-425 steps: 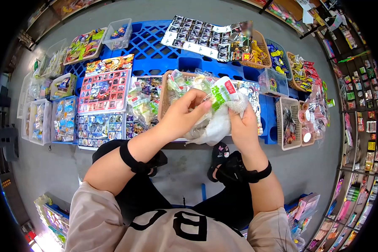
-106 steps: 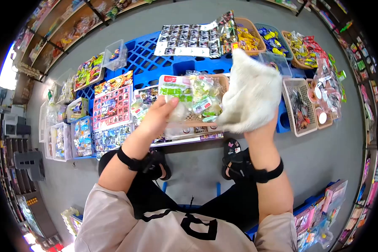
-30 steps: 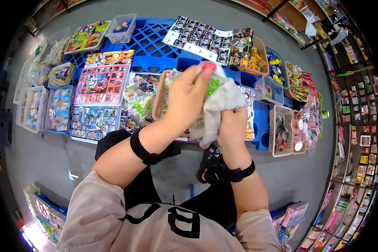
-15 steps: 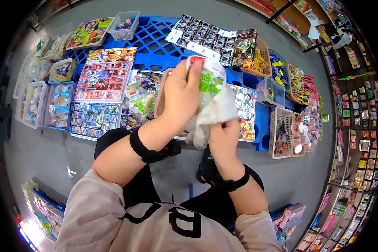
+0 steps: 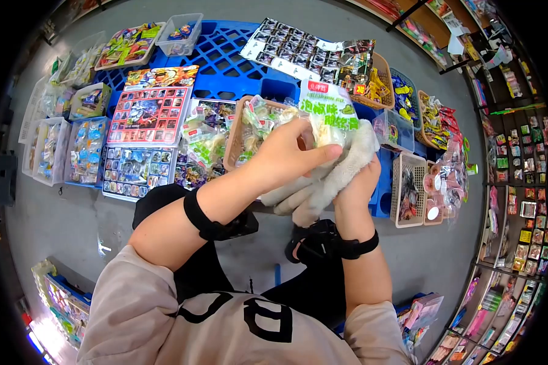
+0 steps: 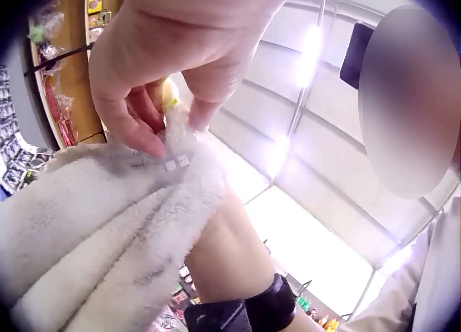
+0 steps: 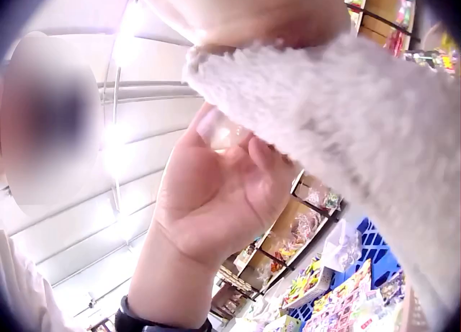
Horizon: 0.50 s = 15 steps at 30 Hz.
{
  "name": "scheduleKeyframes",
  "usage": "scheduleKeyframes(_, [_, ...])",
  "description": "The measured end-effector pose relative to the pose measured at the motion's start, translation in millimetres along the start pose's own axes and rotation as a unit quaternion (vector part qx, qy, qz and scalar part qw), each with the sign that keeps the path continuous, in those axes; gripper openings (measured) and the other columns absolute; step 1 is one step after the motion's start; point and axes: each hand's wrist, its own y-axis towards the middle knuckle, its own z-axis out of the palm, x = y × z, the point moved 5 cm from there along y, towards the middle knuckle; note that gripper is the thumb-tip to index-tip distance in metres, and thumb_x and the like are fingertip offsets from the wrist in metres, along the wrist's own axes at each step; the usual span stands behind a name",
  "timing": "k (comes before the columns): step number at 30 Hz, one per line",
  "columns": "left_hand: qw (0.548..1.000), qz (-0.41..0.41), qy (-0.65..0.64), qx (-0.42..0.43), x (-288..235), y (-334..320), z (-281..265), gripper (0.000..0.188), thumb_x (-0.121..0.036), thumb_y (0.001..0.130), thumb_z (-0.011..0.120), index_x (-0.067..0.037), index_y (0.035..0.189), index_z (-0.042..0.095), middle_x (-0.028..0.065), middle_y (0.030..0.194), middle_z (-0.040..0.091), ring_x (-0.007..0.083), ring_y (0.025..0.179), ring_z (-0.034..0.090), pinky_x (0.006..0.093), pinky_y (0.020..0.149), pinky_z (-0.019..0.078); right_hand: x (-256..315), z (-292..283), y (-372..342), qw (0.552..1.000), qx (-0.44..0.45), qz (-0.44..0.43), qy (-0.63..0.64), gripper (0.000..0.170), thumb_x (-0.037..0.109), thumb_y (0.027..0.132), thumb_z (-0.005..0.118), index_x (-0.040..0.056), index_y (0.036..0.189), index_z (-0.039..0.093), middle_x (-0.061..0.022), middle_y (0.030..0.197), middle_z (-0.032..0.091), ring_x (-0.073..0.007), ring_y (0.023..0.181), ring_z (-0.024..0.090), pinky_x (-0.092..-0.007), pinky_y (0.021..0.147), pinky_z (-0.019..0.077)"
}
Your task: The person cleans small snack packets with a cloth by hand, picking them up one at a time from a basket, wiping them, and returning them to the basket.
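Fingers and thumb of the left hand (image 5: 289, 152) are clamped on the lower part of a clear packet (image 5: 330, 108) with a red label and green print, which stands up tilted just beyond them. Beside them, on the person's right, the right hand (image 5: 359, 185) grips a pale fluffy cloth (image 5: 352, 163); its fingertips are hidden by the folds, so their exact lie cannot be told. Cloth folds touch the packet's right side and hang below the left fingers. Just past the left knuckles, a tan basket (image 5: 232, 137) holds more wrapped packets, and loose green-and-white packets (image 5: 204, 146) lie to its left. Farther left of the fingers is a red picture sheet (image 5: 147, 117). Beyond the packet, a sheet of dark packs (image 5: 295, 48) rests on the blue pallet (image 5: 219, 50). Well to the right of both hands are a clear box (image 5: 394, 132) and a beige basket (image 5: 408, 159).
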Motion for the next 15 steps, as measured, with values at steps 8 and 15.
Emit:
scheduleKeyframes(8, [0.988,0.052,-0.108,-0.094,-14,-3,-21,0.036,-0.018,0.075,0.066,-0.002,0.102,0.050,0.0062,0.089,0.058,0.0120,0.074,0.058,0.0224,0.052,0.0494,28,29,-6,0.929,0.299,-0.008,-0.219,0.037,0.021,0.085,0.044,0.0046,0.119,0.040,-0.0099,0.111,0.049,-0.0188,0.095,0.052,-0.0304,0.082,0.0433])
scheduleKeyframes(15, [0.988,0.088,-0.059,-0.114,4,2,-10,0.034,-0.023,0.076,0.064,0.000,0.098,0.052,0.0103,0.086,0.060,0.0137,0.076,0.059,0.0254,0.064,0.0461,0,8,-9,0.937,0.087,-0.188,-0.281,0.019,0.004,0.080,0.051,-0.0059,0.096,0.055,-0.0080,0.092,0.059,-0.0130,0.083,0.055,-0.0254,0.073,0.0426])
